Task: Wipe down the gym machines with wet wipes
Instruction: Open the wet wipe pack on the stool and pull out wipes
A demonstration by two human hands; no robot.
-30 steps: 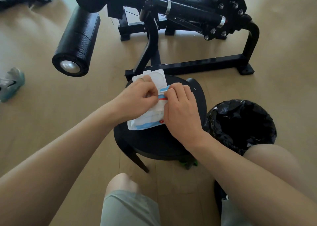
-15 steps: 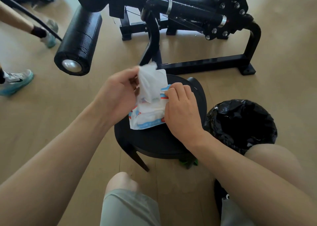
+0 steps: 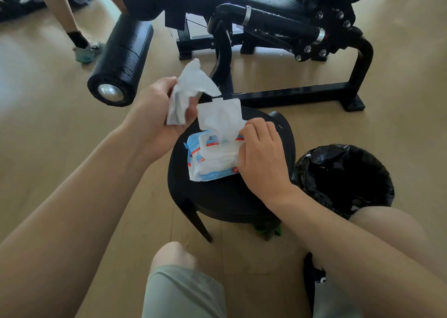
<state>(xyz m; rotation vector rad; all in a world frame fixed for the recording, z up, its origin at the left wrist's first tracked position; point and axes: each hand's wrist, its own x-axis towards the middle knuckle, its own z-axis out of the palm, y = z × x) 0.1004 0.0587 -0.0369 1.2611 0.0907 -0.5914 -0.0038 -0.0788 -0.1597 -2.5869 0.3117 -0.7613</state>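
Note:
A white and blue pack of wet wipes [image 3: 212, 163] lies on a round black stool [image 3: 217, 196], its white lid flap standing up. My left hand [image 3: 157, 114] grips a crumpled white wet wipe [image 3: 188, 93], lifted clear to the upper left of the pack. My right hand [image 3: 261, 158] holds the pack down at its right edge, fingers curled over the rim. The black gym machine [image 3: 278, 22] stands just behind the stool, with a padded roller [image 3: 121, 64] jutting out to the left.
A bin lined with a black bag [image 3: 343, 180] sits on the wooden floor right of the stool. Another person's leg and shoe [image 3: 82, 44] are at the upper left. My knees show at the bottom of the view.
My left hand pulled a wipe out of the pack and raised it up and to the left until it came free. The right hand stayed on the pack. A person walked in at upper left.

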